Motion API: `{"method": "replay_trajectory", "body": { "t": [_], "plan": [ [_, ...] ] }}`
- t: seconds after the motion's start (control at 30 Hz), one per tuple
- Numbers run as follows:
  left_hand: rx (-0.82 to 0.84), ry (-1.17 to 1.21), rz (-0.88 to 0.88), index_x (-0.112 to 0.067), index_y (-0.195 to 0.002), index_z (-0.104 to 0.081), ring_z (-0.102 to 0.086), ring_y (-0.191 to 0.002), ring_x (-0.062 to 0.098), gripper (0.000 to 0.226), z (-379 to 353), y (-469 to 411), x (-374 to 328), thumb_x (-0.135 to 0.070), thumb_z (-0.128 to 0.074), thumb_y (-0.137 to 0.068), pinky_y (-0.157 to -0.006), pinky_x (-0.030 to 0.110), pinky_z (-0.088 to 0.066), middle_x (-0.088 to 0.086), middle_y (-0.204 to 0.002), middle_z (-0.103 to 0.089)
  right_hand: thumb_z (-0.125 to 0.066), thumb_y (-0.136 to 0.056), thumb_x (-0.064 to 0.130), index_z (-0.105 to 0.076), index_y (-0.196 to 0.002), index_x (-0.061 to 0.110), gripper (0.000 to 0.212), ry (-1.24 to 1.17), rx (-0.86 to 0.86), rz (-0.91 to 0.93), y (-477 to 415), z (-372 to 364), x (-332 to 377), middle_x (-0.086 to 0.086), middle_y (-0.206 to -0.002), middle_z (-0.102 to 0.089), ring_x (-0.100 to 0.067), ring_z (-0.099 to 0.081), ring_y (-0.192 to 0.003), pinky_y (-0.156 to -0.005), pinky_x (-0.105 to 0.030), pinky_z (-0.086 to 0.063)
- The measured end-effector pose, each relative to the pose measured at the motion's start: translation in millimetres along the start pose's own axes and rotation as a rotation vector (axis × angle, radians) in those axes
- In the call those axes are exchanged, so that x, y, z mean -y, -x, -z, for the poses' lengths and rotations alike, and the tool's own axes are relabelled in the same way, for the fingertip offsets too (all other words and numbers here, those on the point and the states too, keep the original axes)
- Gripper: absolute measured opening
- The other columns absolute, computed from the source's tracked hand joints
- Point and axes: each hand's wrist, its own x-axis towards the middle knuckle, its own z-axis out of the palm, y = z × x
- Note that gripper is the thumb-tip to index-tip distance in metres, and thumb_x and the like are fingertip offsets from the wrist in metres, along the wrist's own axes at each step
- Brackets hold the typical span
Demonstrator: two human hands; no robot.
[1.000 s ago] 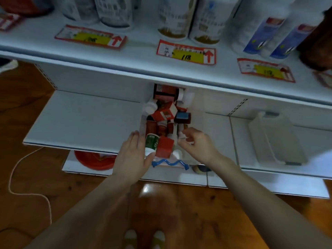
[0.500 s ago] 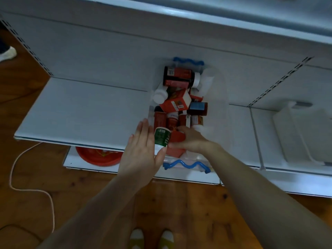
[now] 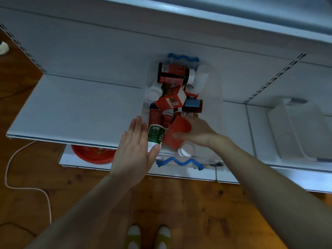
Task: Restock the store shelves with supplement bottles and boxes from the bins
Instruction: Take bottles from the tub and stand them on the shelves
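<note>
A clear plastic bin (image 3: 218,112) with blue wavy handles sits on the low white shelf (image 3: 71,112), filled with several red supplement boxes and bottles. My left hand (image 3: 133,150) holds a green-labelled bottle with a white cap (image 3: 155,136) at the bin's near left corner, thumb under the cap, fingers straight along its side. My right hand (image 3: 195,134) grips a red box (image 3: 177,133) just above the bin's near end, tilted. A white bottle cap (image 3: 185,150) shows below that box.
An empty white bin (image 3: 294,130) stands on the shelf to the right. A red bowl (image 3: 93,155) lies on the bottom shelf under the left part. A white cord (image 3: 10,184) trails over the wooden floor at left. My feet (image 3: 149,238) are below.
The view has tilted down, so the upper shelf with price tags is out of sight. My right hand has closed round the red box and lifted it; my left hand keeps the green bottle.
</note>
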Motion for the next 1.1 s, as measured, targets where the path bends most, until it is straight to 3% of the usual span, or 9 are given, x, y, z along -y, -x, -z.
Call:
{"method": "replay_trajectory", "body": {
  "t": [0.1,0.17,0.27,0.33,0.4,0.47,0.67,0.97,1.1],
  "plan": [
    [0.002,0.014,-0.012,-0.011,-0.148,0.003,0.022,-0.138,0.013,0.089,4,2,0,-0.067,0.014,-0.08,-0.109,0.03,0.01,0.006,-0.155,0.018,-0.069,-0.08,0.036,-0.045,-0.128,0.021,0.055,-0.028,-0.085,0.014,22,22,9,0.009,-0.111,-0.049,-0.006,-0.046,-0.1,-0.078,-0.016,-0.036],
    [-0.038,0.039,-0.043,-0.007,-0.148,-0.012,0.01,-0.141,0.017,0.093,9,2,1,-0.065,0.008,-0.078,-0.109,0.033,0.005,0.011,-0.156,0.003,-0.069,-0.079,0.037,-0.048,-0.124,0.021,0.051,-0.039,-0.155,0.019,38,36,12,0.01,-0.105,-0.05,-0.006,-0.046,-0.096,-0.072,-0.015,-0.036],
    [-0.163,0.065,-0.197,0.004,-0.129,-0.048,-0.042,-0.128,0.039,0.07,18,-4,-3,-0.049,-0.037,-0.085,-0.102,0.046,-0.028,0.025,-0.139,-0.043,-0.071,-0.076,0.039,-0.05,-0.122,0.023,0.053,-0.031,-0.268,0.024,59,52,10,0.013,-0.101,-0.05,-0.005,-0.049,-0.094,-0.071,-0.013,-0.036],
    [-0.156,0.169,-0.276,0.003,-0.126,-0.052,-0.055,-0.112,0.04,0.059,26,-15,-14,-0.036,-0.06,-0.082,-0.09,0.041,-0.045,0.023,-0.126,-0.055,-0.073,-0.074,0.036,-0.05,-0.124,0.024,0.056,-0.084,-0.345,0.019,72,60,5,0.016,-0.098,-0.05,-0.004,-0.05,-0.092,-0.067,-0.006,-0.036],
    [-0.045,0.292,-0.316,-0.002,-0.127,-0.05,-0.056,-0.107,0.032,0.056,31,-31,-29,-0.031,-0.067,-0.082,-0.08,0.027,-0.042,0.016,-0.121,-0.059,-0.075,-0.073,0.032,-0.05,-0.123,0.025,0.056,-0.116,-0.419,0.018,85,66,0,0.021,-0.092,-0.05,-0.003,-0.05,-0.089,-0.064,0.0,-0.037],
    [0.091,0.298,-0.349,-0.009,-0.129,-0.049,-0.053,-0.109,0.025,0.057,25,-50,-44,-0.039,-0.065,-0.083,-0.078,0.023,-0.036,0.01,-0.123,-0.057,-0.076,-0.072,0.03,-0.053,-0.12,0.023,0.054,-0.123,-0.489,0.032,96,70,-7,0.025,-0.086,-0.048,-0.003,-0.052,-0.087,-0.064,0.002,-0.039],
    [0.494,0.141,-0.378,-0.021,-0.14,-0.035,-0.041,-0.126,0.02,0.063,-15,-89,-66,-0.037,-0.061,-0.086,-0.103,0.03,-0.034,0.005,-0.143,-0.039,-0.076,-0.072,0.032,-0.053,-0.123,0.018,0.058,-0.156,-0.569,0.092,117,77,-21,0.011,-0.101,-0.058,-0.006,-0.057,-0.092,-0.072,-0.002,-0.044],
    [0.616,-0.037,-0.427,-0.018,-0.131,-0.041,-0.048,-0.114,0.02,0.05,-46,-102,-72,-0.037,-0.057,-0.088,-0.095,0.032,-0.041,0.005,-0.13,-0.048,-0.076,-0.072,0.032,-0.053,-0.123,0.019,0.058,-0.169,-0.638,0.089,117,77,-33,0.008,-0.103,-0.06,-0.009,-0.059,-0.094,-0.077,-0.016,-0.049],
    [0.594,-0.008,-0.424,-0.02,-0.119,-0.049,-0.05,-0.095,0.014,0.039,-47,-104,-72,-0.038,-0.058,-0.086,-0.078,0.027,-0.043,0.003,-0.118,-0.055,-0.076,-0.072,0.032,-0.053,-0.123,0.02,0.058,-0.18,-0.658,0.082,114,75,-32,0.01,-0.102,-0.059,-0.007,-0.058,-0.094,-0.075,-0.012,-0.048]
  ]
}}
